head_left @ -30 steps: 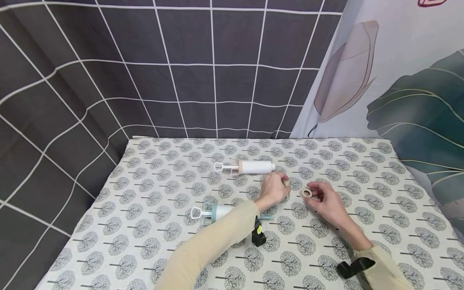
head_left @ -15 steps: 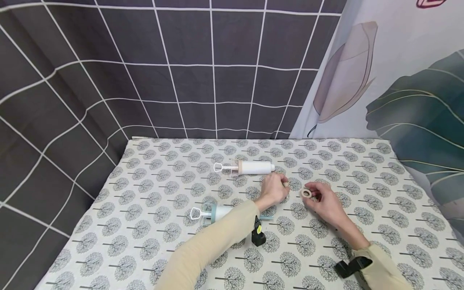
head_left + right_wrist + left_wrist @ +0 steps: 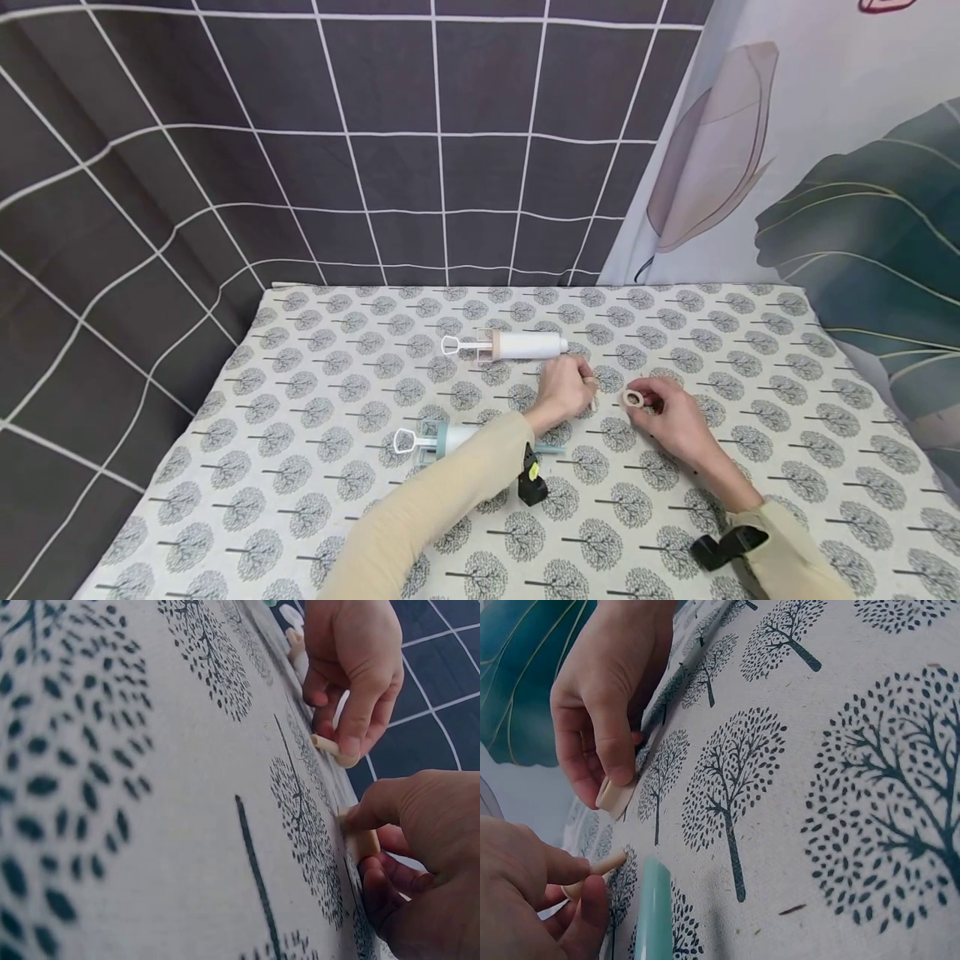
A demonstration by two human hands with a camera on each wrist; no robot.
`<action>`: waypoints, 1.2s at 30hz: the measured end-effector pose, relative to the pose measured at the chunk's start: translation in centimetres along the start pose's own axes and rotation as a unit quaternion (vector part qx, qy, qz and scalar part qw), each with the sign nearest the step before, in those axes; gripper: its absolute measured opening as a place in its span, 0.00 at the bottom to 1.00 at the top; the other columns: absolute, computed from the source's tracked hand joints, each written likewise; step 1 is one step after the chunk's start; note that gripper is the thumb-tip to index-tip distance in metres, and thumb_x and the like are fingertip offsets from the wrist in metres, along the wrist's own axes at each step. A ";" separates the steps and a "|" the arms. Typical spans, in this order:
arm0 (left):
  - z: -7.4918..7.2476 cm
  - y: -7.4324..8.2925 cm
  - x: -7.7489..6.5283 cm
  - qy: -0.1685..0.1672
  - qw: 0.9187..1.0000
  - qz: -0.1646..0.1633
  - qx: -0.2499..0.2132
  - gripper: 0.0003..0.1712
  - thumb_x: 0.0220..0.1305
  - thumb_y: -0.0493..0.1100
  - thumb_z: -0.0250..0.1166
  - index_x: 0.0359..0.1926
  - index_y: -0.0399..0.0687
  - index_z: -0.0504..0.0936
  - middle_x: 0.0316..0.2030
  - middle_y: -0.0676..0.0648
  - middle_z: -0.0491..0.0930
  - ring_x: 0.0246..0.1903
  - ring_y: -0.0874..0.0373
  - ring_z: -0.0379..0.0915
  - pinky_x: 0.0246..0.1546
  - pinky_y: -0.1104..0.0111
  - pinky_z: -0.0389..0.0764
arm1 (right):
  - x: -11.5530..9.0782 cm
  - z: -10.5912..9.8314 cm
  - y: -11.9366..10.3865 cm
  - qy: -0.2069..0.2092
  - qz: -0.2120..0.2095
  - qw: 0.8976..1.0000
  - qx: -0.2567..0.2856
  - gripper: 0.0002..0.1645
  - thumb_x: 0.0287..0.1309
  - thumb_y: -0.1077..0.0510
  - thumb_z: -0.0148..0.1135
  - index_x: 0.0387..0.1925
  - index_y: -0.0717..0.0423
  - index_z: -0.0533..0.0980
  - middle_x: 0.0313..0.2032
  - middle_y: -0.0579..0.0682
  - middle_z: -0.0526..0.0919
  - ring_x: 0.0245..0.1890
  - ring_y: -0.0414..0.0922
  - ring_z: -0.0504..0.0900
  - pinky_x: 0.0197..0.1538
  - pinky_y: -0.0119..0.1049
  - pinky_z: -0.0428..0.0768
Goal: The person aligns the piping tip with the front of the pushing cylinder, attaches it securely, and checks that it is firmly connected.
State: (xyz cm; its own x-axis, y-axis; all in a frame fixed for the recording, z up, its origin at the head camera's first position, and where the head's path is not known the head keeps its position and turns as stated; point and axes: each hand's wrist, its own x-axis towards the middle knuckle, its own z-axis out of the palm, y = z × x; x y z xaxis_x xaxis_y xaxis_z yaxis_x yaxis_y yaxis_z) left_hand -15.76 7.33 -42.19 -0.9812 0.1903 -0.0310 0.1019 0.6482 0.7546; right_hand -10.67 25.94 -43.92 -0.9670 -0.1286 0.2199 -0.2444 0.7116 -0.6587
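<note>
The left hand [image 3: 564, 390] rested on the tree-patterned tablecloth [image 3: 315, 417], fingers curled, pinching a small beige nozzle tip [image 3: 592, 382] between thumb and forefinger; the left wrist view showed the tip [image 3: 600, 866] angled down toward the cloth, its point near the surface. The right hand [image 3: 667, 410] lay just beside it, well short of touching, and gripped a beige ring-shaped collar [image 3: 634, 399] between thumb and fingers. In the right wrist view the collar [image 3: 361, 841] sat against the cloth edge-on under the thumb.

A white syringe-like tube with a beige collar and clear plunger loop [image 3: 504, 345] lay on its side just beyond the left hand, apart from it. A second tube with a pale teal body [image 3: 438, 440] lay nearer the person, partly hidden under the left sleeve [image 3: 442, 500]. Dark grid-patterned fabric [image 3: 300, 142] hung behind the table, leaf-print fabric [image 3: 825, 167] to the right.
</note>
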 end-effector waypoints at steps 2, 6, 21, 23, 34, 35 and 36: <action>-0.1 0.0 0.0 0.000 1.000 -0.002 -0.003 0.08 0.57 0.33 0.70 0.26 0.49 0.81 0.22 0.56 0.77 0.22 0.64 0.69 0.31 0.74 0.72 | 0.0 0.0 0.0 -0.001 0.001 1.000 0.001 0.21 0.50 0.67 0.73 0.47 0.66 0.79 0.35 0.54 0.76 0.33 0.47 0.74 0.34 0.33 0.74; -0.3 0.1 0.0 0.000 1.000 -0.002 -0.002 0.10 0.57 0.34 0.70 0.24 0.50 0.80 0.20 0.57 0.75 0.21 0.64 0.68 0.29 0.74 0.71 | 0.1 -0.1 -0.1 -0.001 0.004 1.000 0.002 0.20 0.50 0.67 0.73 0.46 0.67 0.79 0.35 0.54 0.76 0.33 0.47 0.74 0.35 0.33 0.74; -1.1 -0.1 -0.3 0.008 1.000 0.001 -0.017 0.08 0.55 0.36 0.73 0.23 0.48 0.83 0.21 0.56 0.79 0.20 0.64 0.70 0.27 0.76 0.72 | -0.1 -0.1 0.1 0.010 0.014 1.000 0.018 0.22 0.45 0.69 0.71 0.46 0.68 0.78 0.38 0.57 0.78 0.36 0.50 0.76 0.38 0.30 0.76; -1.1 -0.2 -0.3 0.007 1.000 -0.004 -0.019 0.08 0.55 0.36 0.73 0.23 0.48 0.83 0.21 0.56 0.80 0.20 0.64 0.70 0.27 0.76 0.73 | -0.1 0.0 0.2 0.019 0.009 1.000 0.023 0.22 0.44 0.70 0.71 0.45 0.69 0.78 0.37 0.57 0.79 0.36 0.50 0.76 0.37 0.29 0.76; -1.3 -0.4 -0.3 0.015 0.999 -0.014 -0.025 0.08 0.54 0.38 0.74 0.23 0.48 0.84 0.21 0.56 0.80 0.22 0.64 0.70 0.29 0.75 0.73 | -0.5 -0.2 -0.4 0.013 0.030 0.998 0.047 0.23 0.45 0.70 0.71 0.46 0.70 0.76 0.37 0.58 0.79 0.34 0.48 0.77 0.34 0.27 0.78; -1.3 -0.4 -0.3 0.014 0.999 -0.019 -0.030 0.08 0.55 0.38 0.74 0.23 0.48 0.84 0.21 0.56 0.80 0.22 0.64 0.71 0.29 0.75 0.73 | -0.5 -0.2 -0.4 0.012 0.031 0.998 0.049 0.23 0.45 0.70 0.71 0.46 0.70 0.76 0.37 0.58 0.79 0.34 0.48 0.77 0.34 0.27 0.78; -1.3 -0.4 -0.4 0.012 0.999 -0.024 -0.037 0.08 0.55 0.38 0.74 0.23 0.48 0.83 0.21 0.56 0.80 0.21 0.64 0.71 0.29 0.75 0.73 | -0.5 -0.2 -0.4 0.011 0.031 0.998 0.051 0.23 0.46 0.70 0.71 0.46 0.70 0.76 0.37 0.59 0.80 0.34 0.48 0.77 0.34 0.27 0.79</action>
State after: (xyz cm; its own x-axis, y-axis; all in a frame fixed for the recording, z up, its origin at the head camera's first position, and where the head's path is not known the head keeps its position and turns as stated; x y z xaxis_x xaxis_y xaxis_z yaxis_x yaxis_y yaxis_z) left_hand -15.65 6.03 -41.62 -0.9885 0.1418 -0.0533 0.0428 0.5994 0.7993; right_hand -10.04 25.88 -43.60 -0.9790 -0.0692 0.1915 -0.1905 0.6442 -0.7408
